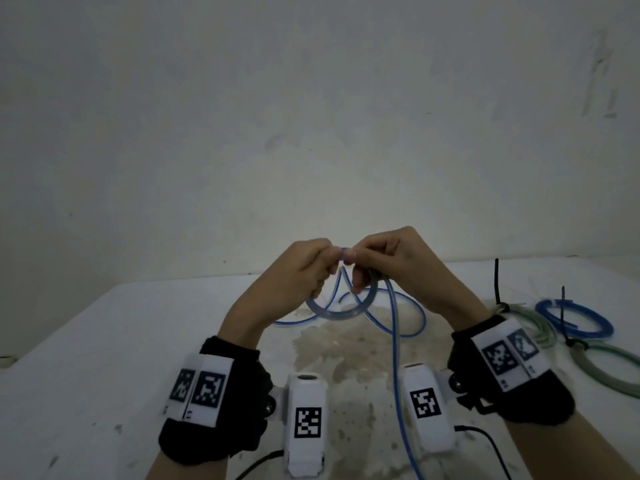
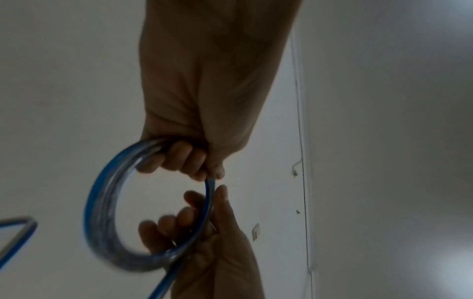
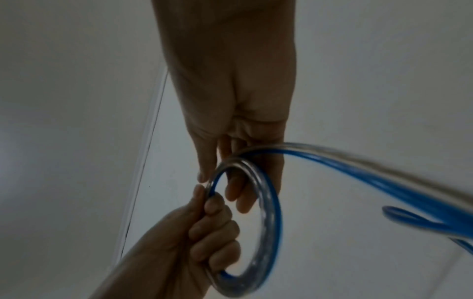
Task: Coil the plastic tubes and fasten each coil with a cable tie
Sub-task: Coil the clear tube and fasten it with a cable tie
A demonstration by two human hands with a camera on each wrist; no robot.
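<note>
Still coiling: we're mid-wind on the blue-striped tube (image 1: 334,311), frame centre.
Left hand (image 1: 304,271) grips the coil, right hand (image 1: 384,261) pinches its top; next, feed the loose tail (image 1: 398,375) round.

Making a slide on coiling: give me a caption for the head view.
Both hands, left and right, hold a blue tube coil above the table; three tied coils lie right.

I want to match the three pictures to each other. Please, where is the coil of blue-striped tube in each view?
Head: coil at centre, hanging between both hands above the table.
Left wrist: coil left of centre, below the left hand.
Right wrist: coil at centre, below the right hand.
Shared landmark: fingertips of both hands meeting on the coil.
</note>
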